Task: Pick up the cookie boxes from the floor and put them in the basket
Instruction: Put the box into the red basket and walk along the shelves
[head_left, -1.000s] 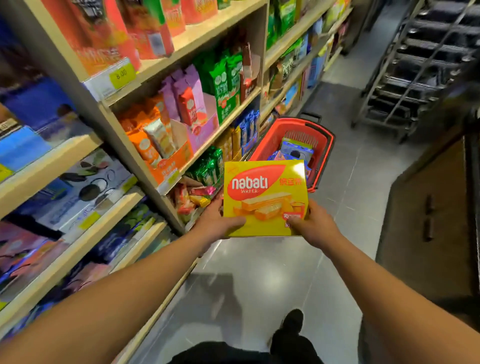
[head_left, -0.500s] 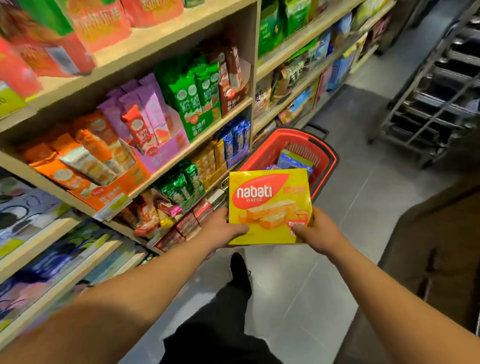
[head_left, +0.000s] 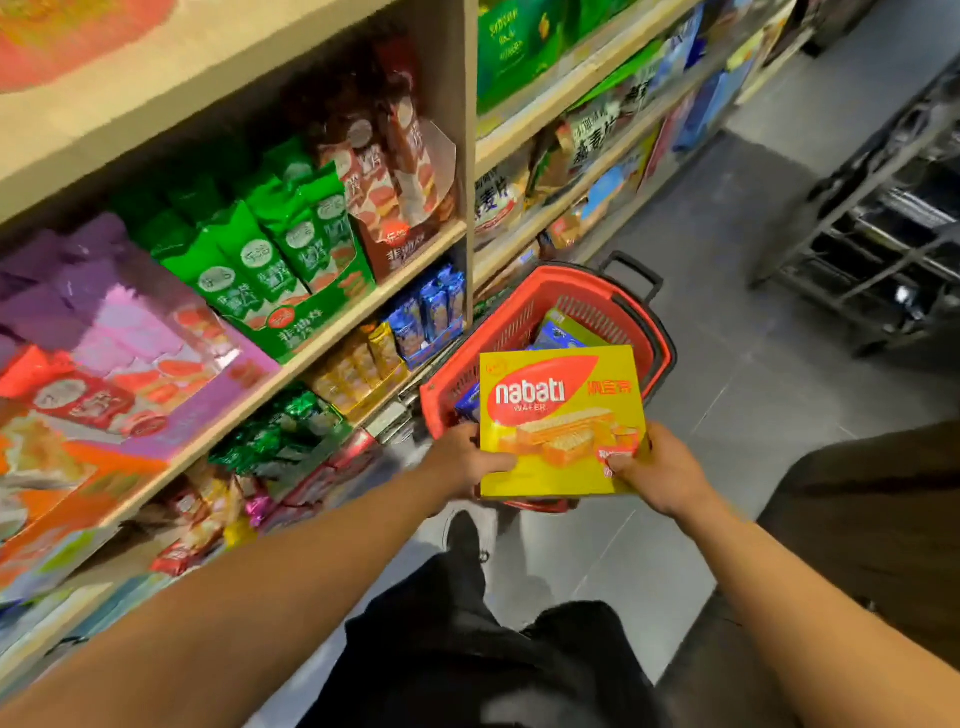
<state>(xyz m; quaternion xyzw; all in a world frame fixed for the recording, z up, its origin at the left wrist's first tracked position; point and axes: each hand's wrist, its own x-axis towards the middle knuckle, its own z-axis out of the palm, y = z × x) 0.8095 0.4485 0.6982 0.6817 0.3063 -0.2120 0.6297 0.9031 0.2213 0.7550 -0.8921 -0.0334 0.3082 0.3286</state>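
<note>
Yellow Nabati wafer box (head_left: 561, 421) front and centre, face up to the camera, held level in the air above the near rim of the red basket (head_left: 524, 317). Both hands are on it! The left hand (head_left: 465, 460) takes the lower left corner, thumb pressed across the printed front, its other fingers hidden under the box. The right hand (head_left: 660, 475) takes the lower right corner, thumb on the front there too, fingers tucked beneath. So each grip is closed on the box, one per side.

The basket sits on the grey tiled floor (head_left: 779, 389), right up against the foot of the shelving, its black handle (head_left: 631, 275) at the far end. Inside it, a blue box (head_left: 558, 338) peeks out past the top edge of the yellow one, with a green-edged pack just beyond; another bit of blue shows at the left of the basket.

To the left, wooden shelves (head_left: 332, 332) packed with goods: green snack bags (head_left: 270, 260), purple cartons (head_left: 130, 332), brown cartons above, blue and gold packs lower down. Below the arms, black trousers and a dark shoe (head_left: 462, 535) on the tiles. A metal rack (head_left: 872, 228) stands off to the far right, well apart from the basket.
</note>
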